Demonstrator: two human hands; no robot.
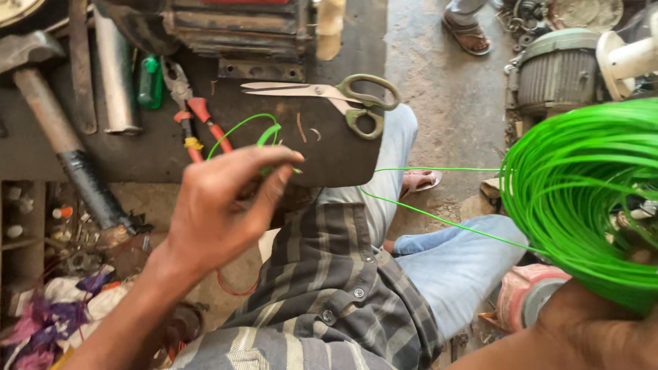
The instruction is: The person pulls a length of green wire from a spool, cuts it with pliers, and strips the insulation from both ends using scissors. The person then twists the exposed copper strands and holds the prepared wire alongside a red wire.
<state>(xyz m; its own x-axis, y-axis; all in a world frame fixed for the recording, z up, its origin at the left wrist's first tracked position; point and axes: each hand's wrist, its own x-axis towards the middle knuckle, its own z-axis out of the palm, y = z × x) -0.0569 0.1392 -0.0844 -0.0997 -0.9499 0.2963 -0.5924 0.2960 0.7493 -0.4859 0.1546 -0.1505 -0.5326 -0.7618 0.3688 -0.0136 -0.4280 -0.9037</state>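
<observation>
left hand [223, 205]: we see it raised over our lap, fingers curled toward the thumb, pinching the end of the green wire [439, 220]; a small loop of it arcs above the fingertips.
right hand: we cannot see it; only the forearm shows at the lower right, behind the coil, so we cannot tell how its fingers stand.
wire coil [582, 192]: many thin, glossy green strands wound in a big round hoop at the right; two strands run from it across our knees to the left hand.
shelf compartments [24, 226]: at the far left, small open cells with little bottles and metal bits, too small to tell apart.
dark board [137, 151]: flat and worn, across our lap, touching the striped shirt [329, 288].
scissors [336, 99]: bare steel blades, olive handles, lying on the board.
pliers [195, 120]: red grips, beside a small green bottle [149, 82].
hammer [55, 116]: heavy dull head, black-wrapped handle.
motor housing [558, 72]: ribbed grey metal on the concrete floor.
</observation>
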